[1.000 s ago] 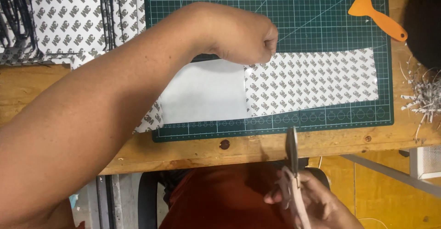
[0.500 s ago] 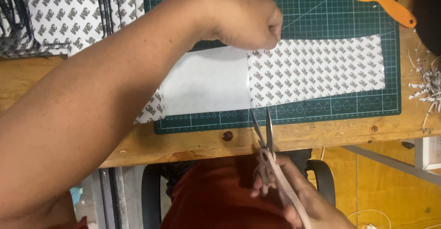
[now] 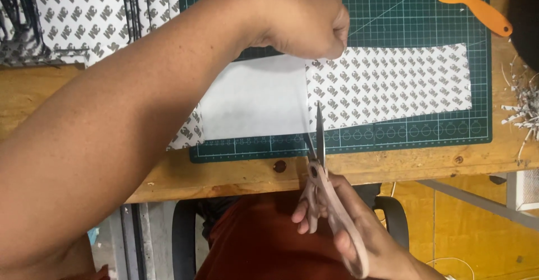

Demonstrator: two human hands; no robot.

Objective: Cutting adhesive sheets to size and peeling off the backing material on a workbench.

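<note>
A long sheet lies on the green cutting mat (image 3: 404, 10). Its left part is a plain white folded-over flap (image 3: 252, 100); its right part is patterned backing paper (image 3: 393, 83). My left hand (image 3: 306, 22) reaches across from the left and pinches the sheet's far edge at the fold. My right hand (image 3: 353, 229) holds pink-handled scissors (image 3: 320, 162) below the table's front edge. The blades are slightly apart, with their tips at the sheet's near edge, right where the white flap meets the patterned part.
A stack of patterned sheets (image 3: 84, 16) sits at the back left. An orange plastic scraper (image 3: 474, 2) lies at the mat's top right. Paper trimmings (image 3: 525, 109) pile up at the right edge. The wooden table edge (image 3: 236, 176) runs in front of me.
My right hand has brought the scissors up from below the table edge, so the blades now reach onto the sheet's near edge. My left hand keeps its pinch on the far edge.
</note>
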